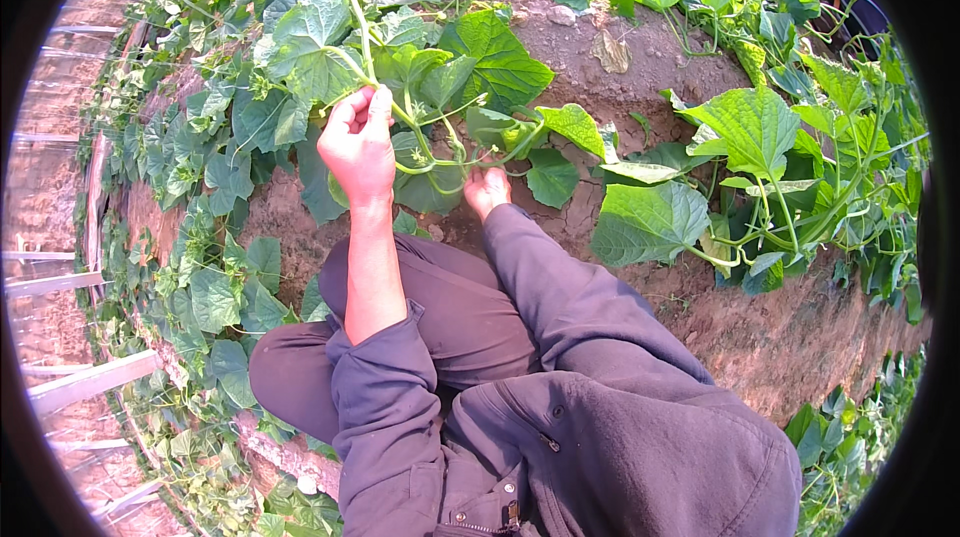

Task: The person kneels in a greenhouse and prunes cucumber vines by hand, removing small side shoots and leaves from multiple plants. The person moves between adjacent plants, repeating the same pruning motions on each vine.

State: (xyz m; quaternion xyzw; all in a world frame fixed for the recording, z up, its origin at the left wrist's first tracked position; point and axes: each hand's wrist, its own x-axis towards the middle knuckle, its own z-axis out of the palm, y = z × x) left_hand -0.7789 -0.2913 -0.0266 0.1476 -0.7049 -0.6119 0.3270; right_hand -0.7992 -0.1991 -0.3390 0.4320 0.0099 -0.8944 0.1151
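My left hand (358,147) is raised and pinches a pale green vine stem (361,23) between thumb and fingertips. The stem runs up beyond the hand and curves down to the right below it, with thin tendrils and leaf stalks branching off. A broad lobed leaf (499,60) hangs right of the pinched stem. Low by the soil, my right hand (489,190) reaches in under a looping lower stem (450,162). Its fingertips are partly hidden by stems and leaves, so whether it grips anything is unclear.
Dense vines (217,297) line the left side, with pale slats (94,381) beyond them. More leafy vines (750,139) spread at the right. Dry cracked soil (540,34) with a withered leaf (611,51) lies ahead. My bent knees (427,297) are close beneath my forearms.
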